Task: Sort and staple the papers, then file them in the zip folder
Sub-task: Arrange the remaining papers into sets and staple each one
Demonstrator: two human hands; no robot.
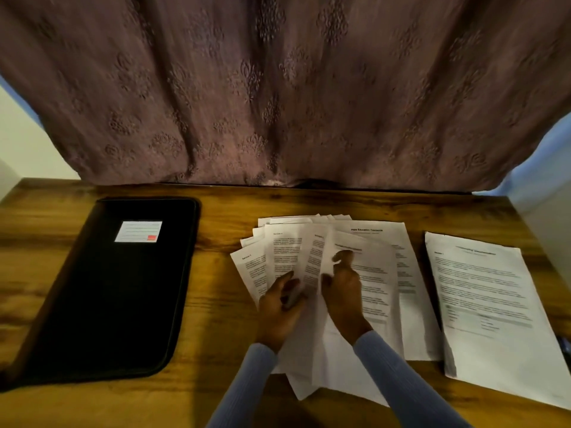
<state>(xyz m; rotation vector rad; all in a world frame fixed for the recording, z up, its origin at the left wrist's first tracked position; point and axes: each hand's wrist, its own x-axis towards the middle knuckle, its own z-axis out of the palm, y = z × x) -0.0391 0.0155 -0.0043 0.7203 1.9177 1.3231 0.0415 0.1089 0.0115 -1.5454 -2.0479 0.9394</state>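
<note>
A fanned spread of printed papers (284,251) lies on the wooden table (216,304) at the centre. My left hand (278,307) grips the left sheets of the fan, thumb on top. My right hand (343,291) pinches the top sheet (370,273) near its left edge, fingers curled round it. A separate stack of papers (485,304) lies flat to the right, apart from both hands. The black zip folder (117,288) with a white label lies shut at the left.
A purple patterned curtain (278,88) hangs behind the table's far edge. Bare wood shows between the folder and the papers and along the near edge. A small dark object (565,345) peeks out at the right edge.
</note>
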